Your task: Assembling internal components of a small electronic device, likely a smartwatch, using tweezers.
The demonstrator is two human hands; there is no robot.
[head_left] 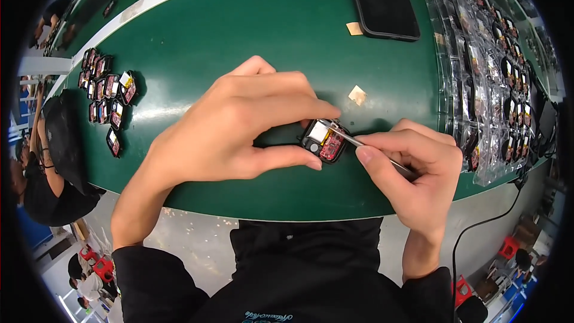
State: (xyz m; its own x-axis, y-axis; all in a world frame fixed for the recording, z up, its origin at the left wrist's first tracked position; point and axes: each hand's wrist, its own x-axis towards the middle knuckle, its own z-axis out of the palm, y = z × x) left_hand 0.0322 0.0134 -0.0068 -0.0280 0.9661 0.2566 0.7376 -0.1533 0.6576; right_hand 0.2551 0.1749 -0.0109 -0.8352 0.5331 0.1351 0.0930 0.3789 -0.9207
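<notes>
Head view: my left hand [236, 121] pinches a small black-cased circuit unit [331, 146] between thumb and fingers, over the near part of the green surface [257, 24]. Right hand [420, 164] closed round a slim metal tool [353, 140], tip at the unit's face; contact unclear. Similar units [112, 87] clustered left; black smartphone [385, 6] far side; clear plastic trays [485, 176] right.

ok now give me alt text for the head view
The left hand grips a small black device at a green table while the right hand holds a metal tool to it. Similar devices lie clustered at left, a black phone at the far edge, and filled clear trays at right.
</notes>
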